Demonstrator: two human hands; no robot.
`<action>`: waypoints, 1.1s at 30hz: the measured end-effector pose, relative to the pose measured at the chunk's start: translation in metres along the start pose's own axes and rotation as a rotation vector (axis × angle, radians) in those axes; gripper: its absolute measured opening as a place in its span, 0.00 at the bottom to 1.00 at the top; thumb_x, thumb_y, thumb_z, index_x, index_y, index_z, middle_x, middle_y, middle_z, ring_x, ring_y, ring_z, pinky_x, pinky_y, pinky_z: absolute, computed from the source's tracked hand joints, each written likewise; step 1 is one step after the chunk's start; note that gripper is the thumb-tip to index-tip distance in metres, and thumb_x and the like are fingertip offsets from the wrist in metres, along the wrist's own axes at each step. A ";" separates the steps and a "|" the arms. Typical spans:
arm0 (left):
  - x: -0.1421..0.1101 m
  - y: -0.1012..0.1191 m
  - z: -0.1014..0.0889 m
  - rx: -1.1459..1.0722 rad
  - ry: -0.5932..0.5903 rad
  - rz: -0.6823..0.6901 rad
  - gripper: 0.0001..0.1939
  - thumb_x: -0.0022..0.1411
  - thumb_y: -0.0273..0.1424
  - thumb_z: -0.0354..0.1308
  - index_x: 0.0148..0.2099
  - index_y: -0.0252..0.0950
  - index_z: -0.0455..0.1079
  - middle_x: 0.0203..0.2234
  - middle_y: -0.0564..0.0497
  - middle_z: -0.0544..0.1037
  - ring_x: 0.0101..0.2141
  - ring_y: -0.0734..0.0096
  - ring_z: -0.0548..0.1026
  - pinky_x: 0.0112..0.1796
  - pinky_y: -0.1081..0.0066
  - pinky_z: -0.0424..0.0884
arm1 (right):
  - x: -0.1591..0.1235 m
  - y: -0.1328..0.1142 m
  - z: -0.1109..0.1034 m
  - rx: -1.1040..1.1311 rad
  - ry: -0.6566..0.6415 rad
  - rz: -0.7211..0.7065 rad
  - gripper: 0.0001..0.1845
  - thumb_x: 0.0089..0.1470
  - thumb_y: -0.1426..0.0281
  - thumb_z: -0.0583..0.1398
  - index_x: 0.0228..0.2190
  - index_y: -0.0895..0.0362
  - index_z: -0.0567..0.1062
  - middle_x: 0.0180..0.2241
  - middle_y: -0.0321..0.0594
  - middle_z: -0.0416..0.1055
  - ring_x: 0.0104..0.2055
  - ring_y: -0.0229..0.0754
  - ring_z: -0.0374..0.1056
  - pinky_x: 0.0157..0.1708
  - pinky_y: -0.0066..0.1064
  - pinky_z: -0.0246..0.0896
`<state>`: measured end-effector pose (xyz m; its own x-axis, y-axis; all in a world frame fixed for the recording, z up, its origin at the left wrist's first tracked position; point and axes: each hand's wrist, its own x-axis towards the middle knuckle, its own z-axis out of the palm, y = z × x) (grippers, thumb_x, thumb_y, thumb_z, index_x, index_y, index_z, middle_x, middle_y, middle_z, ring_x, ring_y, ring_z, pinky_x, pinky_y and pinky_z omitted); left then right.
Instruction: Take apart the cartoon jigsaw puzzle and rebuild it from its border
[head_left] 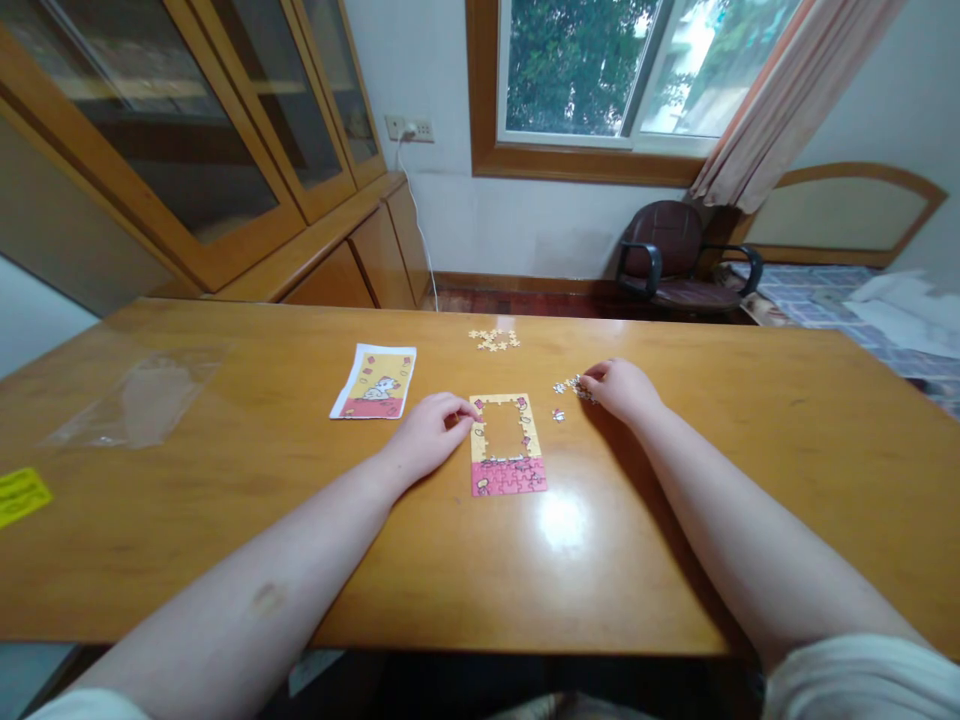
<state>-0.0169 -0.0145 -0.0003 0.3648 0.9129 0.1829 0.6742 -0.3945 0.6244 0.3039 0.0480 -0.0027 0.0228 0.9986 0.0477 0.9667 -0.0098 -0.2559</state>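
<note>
A partly assembled jigsaw puzzle (510, 475) lies flat on the table, yellow above and pink below, with an open gap in its middle. My left hand (431, 435) is at its left edge, fingers curled and fingertips touching the border. To the right of the puzzle, my right hand (619, 388) reaches into a small pile of whitish puzzle pieces (576, 384), thumb and fingers closed together at the pieces; the fingertips partly hide what they pinch. One loose piece (558, 415) lies between the pile and the puzzle.
Several yellow pieces (495, 341) lie beyond the puzzle. A printed reference picture (379, 385) sits to the left, with a clear plastic bag (142, 395) farther left and a yellow label (22, 496) at the edge. A chair (667, 250) stands behind the wooden table (465, 580).
</note>
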 end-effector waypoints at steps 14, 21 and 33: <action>0.000 0.003 -0.001 -0.013 0.010 -0.017 0.09 0.60 0.30 0.53 0.35 0.38 0.75 0.33 0.50 0.77 0.37 0.65 0.73 0.42 0.64 0.69 | -0.008 0.000 0.001 0.257 0.016 0.042 0.11 0.53 0.65 0.61 0.35 0.56 0.82 0.31 0.43 0.78 0.32 0.43 0.71 0.33 0.30 0.61; -0.001 -0.001 0.001 -0.012 0.019 -0.018 0.09 0.60 0.30 0.53 0.35 0.38 0.75 0.33 0.50 0.77 0.37 0.65 0.74 0.42 0.65 0.69 | -0.038 -0.020 -0.026 0.247 -0.392 -0.109 0.07 0.48 0.67 0.63 0.29 0.55 0.81 0.28 0.37 0.78 0.31 0.41 0.70 0.31 0.28 0.59; -0.001 0.000 0.000 -0.001 0.024 -0.020 0.08 0.61 0.31 0.53 0.35 0.38 0.74 0.34 0.50 0.77 0.38 0.65 0.74 0.43 0.63 0.70 | -0.032 -0.002 -0.032 -0.128 -0.261 0.026 0.10 0.52 0.65 0.59 0.31 0.54 0.80 0.32 0.44 0.78 0.33 0.45 0.72 0.29 0.30 0.58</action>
<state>-0.0174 -0.0153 -0.0009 0.3352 0.9231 0.1887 0.6804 -0.3757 0.6292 0.3090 0.0146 0.0269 -0.0028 0.9774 -0.2113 0.9913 -0.0251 -0.1293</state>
